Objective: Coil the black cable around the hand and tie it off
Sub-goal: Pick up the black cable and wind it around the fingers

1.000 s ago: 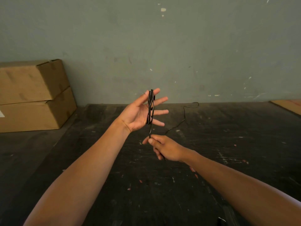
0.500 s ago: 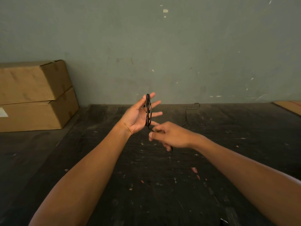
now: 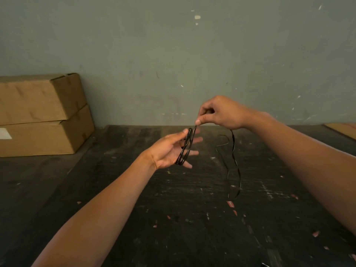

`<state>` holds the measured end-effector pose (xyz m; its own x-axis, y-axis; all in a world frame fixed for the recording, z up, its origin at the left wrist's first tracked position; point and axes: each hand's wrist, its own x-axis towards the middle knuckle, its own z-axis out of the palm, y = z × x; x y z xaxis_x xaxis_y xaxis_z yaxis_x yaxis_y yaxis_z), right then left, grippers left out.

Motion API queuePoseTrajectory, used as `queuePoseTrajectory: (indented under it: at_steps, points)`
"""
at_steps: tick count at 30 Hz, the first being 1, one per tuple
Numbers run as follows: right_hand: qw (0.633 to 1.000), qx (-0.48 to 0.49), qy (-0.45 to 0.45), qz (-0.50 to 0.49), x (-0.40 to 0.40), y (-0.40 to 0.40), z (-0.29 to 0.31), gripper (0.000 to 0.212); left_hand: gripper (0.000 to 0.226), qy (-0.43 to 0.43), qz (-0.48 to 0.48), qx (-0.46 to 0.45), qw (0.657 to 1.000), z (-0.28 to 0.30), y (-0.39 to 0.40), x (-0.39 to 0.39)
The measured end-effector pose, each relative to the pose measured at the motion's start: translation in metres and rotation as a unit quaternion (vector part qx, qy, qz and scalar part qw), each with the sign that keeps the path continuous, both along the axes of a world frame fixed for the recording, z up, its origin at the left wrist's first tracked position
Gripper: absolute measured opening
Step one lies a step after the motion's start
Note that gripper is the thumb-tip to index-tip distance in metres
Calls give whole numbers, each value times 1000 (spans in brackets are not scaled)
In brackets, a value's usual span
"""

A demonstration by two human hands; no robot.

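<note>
My left hand [image 3: 169, 151] is held palm up with fingers spread, and several turns of the thin black cable [image 3: 185, 146] are wound around those fingers. My right hand [image 3: 221, 114] is above and to the right of it, pinching the cable between thumb and forefinger just above the coil. From the right hand the loose rest of the cable hangs in a long slack loop [image 3: 234, 170] above the dark floor.
Two stacked cardboard boxes [image 3: 42, 114] stand at the left against the grey-green wall [image 3: 183, 54]. A flat piece of cardboard [image 3: 344, 130] lies at the far right. The dark floor [image 3: 192, 218] is scuffed with paint flecks.
My right hand has risen from below the left hand to above it, carrying the cable up over the fingers. The loose tail has lifted off the floor and now hangs.
</note>
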<state>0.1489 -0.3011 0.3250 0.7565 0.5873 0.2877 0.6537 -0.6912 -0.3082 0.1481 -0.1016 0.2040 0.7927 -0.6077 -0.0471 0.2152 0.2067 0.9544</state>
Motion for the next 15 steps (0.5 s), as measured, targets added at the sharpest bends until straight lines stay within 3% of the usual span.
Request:
queuePoseTrajectory:
  at_steps: [9, 15]
  points:
    - [989, 133, 65, 23, 12, -9, -30, 5, 44, 25, -117, -45, 992, 5, -7, -15]
    - [970, 214, 108, -24, 23, -21, -87, 22, 53, -1, -106, -69, 992, 13, -12, -18]
